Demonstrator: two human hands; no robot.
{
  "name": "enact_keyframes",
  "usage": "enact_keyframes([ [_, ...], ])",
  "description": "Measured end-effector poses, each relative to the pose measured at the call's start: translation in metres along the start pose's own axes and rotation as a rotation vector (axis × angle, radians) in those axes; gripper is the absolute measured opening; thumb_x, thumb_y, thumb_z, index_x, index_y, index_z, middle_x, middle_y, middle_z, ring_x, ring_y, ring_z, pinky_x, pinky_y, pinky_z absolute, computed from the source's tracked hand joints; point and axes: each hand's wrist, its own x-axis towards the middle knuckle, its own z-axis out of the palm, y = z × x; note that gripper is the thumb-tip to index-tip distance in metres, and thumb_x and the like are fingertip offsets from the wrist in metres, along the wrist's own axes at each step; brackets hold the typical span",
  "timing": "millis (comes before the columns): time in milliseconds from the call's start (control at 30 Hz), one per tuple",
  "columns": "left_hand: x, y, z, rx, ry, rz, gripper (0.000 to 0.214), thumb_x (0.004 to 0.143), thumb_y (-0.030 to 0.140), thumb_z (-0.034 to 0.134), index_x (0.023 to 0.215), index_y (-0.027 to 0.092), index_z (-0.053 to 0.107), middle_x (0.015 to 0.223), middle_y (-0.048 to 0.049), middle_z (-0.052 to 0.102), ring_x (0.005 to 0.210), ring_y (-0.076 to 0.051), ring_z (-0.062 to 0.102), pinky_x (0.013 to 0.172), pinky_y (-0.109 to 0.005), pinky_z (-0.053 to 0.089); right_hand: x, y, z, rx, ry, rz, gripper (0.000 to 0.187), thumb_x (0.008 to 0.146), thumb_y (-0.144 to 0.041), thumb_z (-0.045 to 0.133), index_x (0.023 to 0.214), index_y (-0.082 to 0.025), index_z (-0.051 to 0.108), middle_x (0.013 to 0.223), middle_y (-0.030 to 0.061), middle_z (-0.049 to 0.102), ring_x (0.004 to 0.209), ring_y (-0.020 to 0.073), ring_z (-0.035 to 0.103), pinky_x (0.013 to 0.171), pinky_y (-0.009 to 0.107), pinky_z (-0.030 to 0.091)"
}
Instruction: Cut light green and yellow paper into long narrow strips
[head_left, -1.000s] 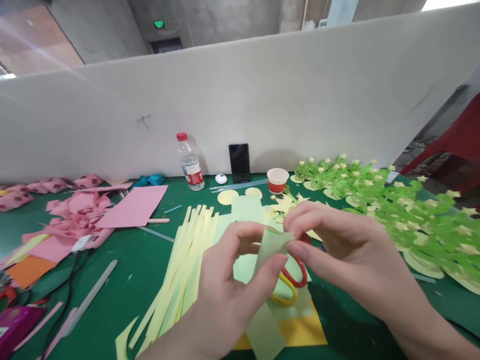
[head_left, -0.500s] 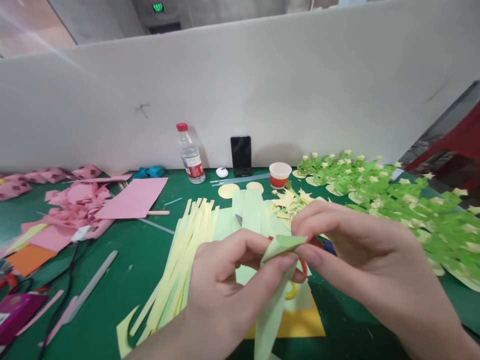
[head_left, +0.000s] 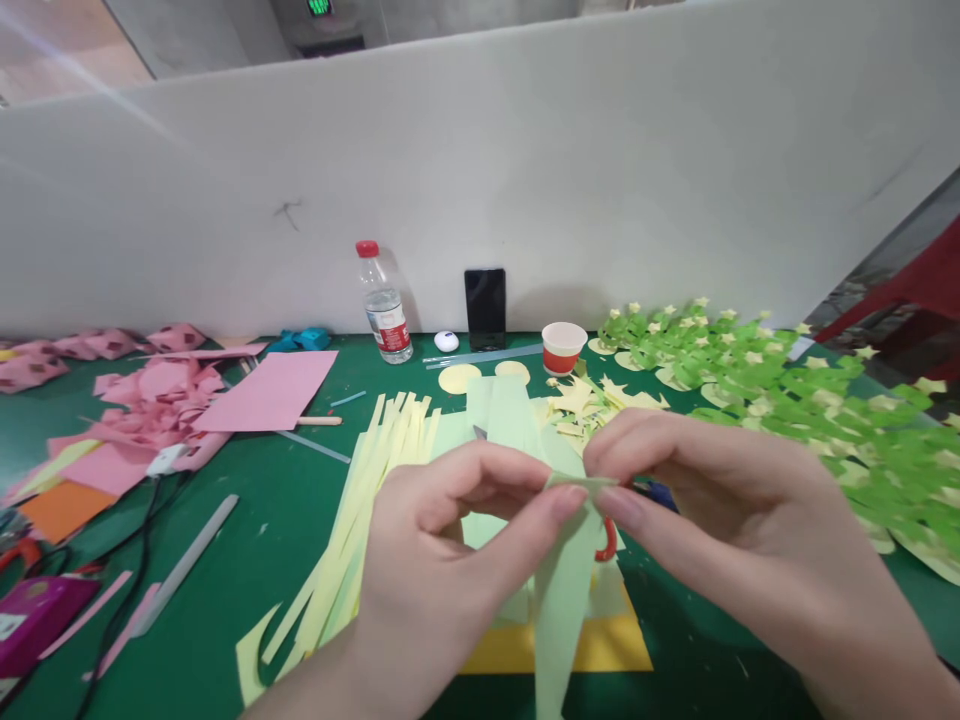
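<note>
Both my hands meet over the middle of the green table (head_left: pixel 277 540), pinching the folded top end of a light green paper strip (head_left: pixel 566 600) that hangs down toward me. My left hand (head_left: pixel 442 570) grips it between thumb and fingers from the left. My right hand (head_left: pixel 712 510) pinches the same fold from the right. Under my hands lie red-handled scissors (head_left: pixel 606 540), mostly hidden, on a yellow sheet (head_left: pixel 600 650). A fan of pale yellow paper strips (head_left: pixel 360 510) spreads out to the left of the hands.
Pink paper scraps (head_left: pixel 150 410) and a pink sheet (head_left: pixel 270 390) lie left. A water bottle (head_left: pixel 382 305), a black phone (head_left: pixel 485 305) and a red-and-white cup (head_left: pixel 563 347) stand by the white partition. Green paper trees with yellow stars (head_left: pixel 787 390) cover the right side.
The strip's upper fold has been pressed flatter between my fingertips, and the strip now hangs straighter below them. My hands stayed in about the same spot.
</note>
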Motion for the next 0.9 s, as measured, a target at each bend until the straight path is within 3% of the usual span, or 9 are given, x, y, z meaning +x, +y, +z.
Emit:
enact_keyframes([
  [333,0.0035,0.0038,-0.0008,-0.03,0.029,-0.094,0.016,0.066,0.009,0.069,0.059,0.021,0.061,0.056,0.0093,0.065,0.052,-0.007,0.063,0.051,-0.009,0.052,0.0012,-0.0025,-0.0006,-0.012,-0.022,0.002,0.015,0.078,-0.012,0.051,0.065,-0.02,0.052,0.058,-0.0026,0.052,0.054,0.0091,0.05,0.048,0.019,0.04],
  [900,0.0015,0.0031,-0.001,0.0,0.031,-0.09,0.014,0.066,0.012,0.07,0.058,0.02,0.061,0.055,0.007,0.065,0.05,-0.008,0.063,0.048,-0.011,0.052,0.0036,-0.0024,-0.0014,-0.058,-0.024,-0.026,0.016,0.076,-0.01,0.051,0.064,-0.02,0.052,0.057,-0.0029,0.053,0.053,0.0091,0.05,0.046,0.019,0.04],
])
